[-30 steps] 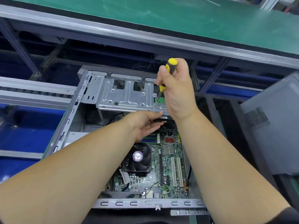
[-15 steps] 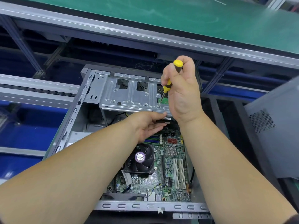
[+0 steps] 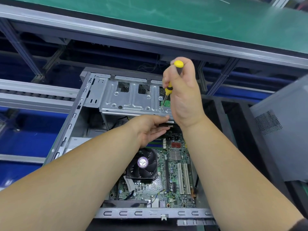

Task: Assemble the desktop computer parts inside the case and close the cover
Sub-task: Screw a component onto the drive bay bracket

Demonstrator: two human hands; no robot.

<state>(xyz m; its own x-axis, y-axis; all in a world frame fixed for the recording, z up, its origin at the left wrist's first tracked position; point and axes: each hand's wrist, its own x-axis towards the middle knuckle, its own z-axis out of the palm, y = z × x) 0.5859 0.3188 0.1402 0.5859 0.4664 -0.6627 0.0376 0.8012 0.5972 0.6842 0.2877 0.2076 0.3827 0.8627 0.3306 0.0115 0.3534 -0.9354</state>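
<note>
An open grey computer case [image 3: 70, 124] lies in front of me with its motherboard [image 3: 176, 177] and black CPU fan [image 3: 143, 165] showing. A silver drive cage [image 3: 130, 100] spans the far end. My right hand [image 3: 185, 95] grips a yellow-and-black screwdriver [image 3: 169, 88] upright, its tip on a screw [image 3: 161, 109] at the cage's near right corner. My left hand [image 3: 150, 129] reaches under the cage's front edge, fingers straight, touching a dark part there that is mostly hidden.
The grey side cover [image 3: 283, 139] leans at the right. A green-topped bench [image 3: 183, 19] with an aluminium edge runs across the back. A roller conveyor rail [image 3: 36, 94] and blue bins [image 3: 25, 139] lie to the left.
My right hand has kept the screwdriver on the same screw, shifting its grip slightly on the handle. My left hand stays under the cage.
</note>
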